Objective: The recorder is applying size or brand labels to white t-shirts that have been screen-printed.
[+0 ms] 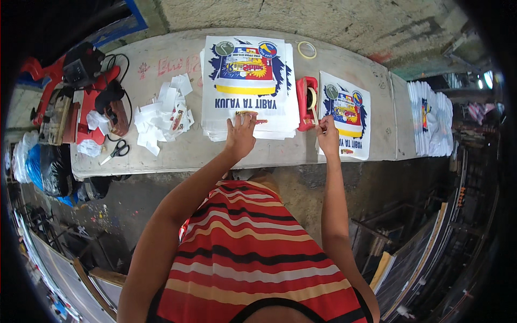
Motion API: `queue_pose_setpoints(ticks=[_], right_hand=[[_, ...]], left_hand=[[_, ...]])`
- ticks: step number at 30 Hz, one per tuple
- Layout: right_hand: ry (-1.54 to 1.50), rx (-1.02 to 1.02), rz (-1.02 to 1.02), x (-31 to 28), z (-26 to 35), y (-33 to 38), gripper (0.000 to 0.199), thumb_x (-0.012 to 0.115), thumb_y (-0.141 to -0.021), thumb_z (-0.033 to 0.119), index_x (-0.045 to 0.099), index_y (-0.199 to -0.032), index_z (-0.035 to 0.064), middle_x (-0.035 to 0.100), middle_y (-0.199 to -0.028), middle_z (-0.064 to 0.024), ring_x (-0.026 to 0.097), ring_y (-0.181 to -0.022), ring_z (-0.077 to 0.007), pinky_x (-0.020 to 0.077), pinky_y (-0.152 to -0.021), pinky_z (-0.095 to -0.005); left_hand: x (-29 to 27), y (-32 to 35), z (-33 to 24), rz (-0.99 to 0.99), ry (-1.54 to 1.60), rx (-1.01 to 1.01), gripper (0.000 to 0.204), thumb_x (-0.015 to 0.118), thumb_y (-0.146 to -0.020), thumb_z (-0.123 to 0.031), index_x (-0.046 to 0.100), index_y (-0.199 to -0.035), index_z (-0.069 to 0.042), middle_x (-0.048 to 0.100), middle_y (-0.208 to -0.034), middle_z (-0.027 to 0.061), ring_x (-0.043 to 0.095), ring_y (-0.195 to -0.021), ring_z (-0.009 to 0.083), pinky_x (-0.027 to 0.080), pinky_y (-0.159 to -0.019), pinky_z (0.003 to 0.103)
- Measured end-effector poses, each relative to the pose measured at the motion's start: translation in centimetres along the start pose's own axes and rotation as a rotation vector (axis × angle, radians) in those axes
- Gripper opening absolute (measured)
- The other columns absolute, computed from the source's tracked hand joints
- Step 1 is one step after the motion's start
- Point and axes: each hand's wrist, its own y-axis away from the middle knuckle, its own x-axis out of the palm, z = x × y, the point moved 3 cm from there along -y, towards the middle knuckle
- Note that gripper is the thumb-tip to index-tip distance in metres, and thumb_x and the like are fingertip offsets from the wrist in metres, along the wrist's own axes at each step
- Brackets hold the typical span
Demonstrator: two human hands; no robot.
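My left hand [240,134] lies with spread fingers on the near edge of a thick stack of printed white sheets [245,89]. The top sheet has a red, yellow and blue print, upside down to me. Right of the stack stands a red tape dispenser [302,107] with a roll of pale tape in it. A short strip of tape [315,114] runs from it to my right hand [327,135], whose fingers are pinched together on its end. Under and beside that hand is a smaller pile of the same printed sheets [344,110].
White paper scraps [164,116], black-handled scissors [119,149] and a red machine with a cable [99,81] occupy the table's left part. A loose tape roll [307,50] lies at the back. Folded white printed items [431,118] are stacked far right. A rough wall [312,16] borders the table [177,48].
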Motion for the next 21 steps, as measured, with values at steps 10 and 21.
queue_pose_setpoints(ticks=[10,21], right_hand=[[0.075,-0.069,0.218,0.3,-1.5,-2.0,0.031,0.059,-0.082,-0.011,0.045,-0.103,0.0068,0.056,-0.072,-0.0116,0.060,-0.066,-0.0242,0.0490,-0.064,-0.0362],[-0.373,0.196,0.280,1.9,-0.2,2.0,0.027,0.074,-0.088,0.000,0.053,-0.105,-0.0006,0.070,-0.085,-0.0121,0.066,-0.070,-0.0137,0.0523,-0.059,-0.0256]], left_hand=[[0.8,0.4,0.6,-0.011,-0.046,-0.026,0.068,0.063,-0.087,-0.026,0.043,-0.149,-0.005,0.040,-0.147,0.0118,0.037,-0.136,0.0346,0.037,-0.106,0.064],[2.2,0.4,0.7,-0.078,-0.105,-0.023,0.078,0.067,-0.084,-0.027,0.036,-0.154,-0.009,0.044,-0.143,0.0122,0.039,-0.135,0.0368,0.038,-0.103,0.062]])
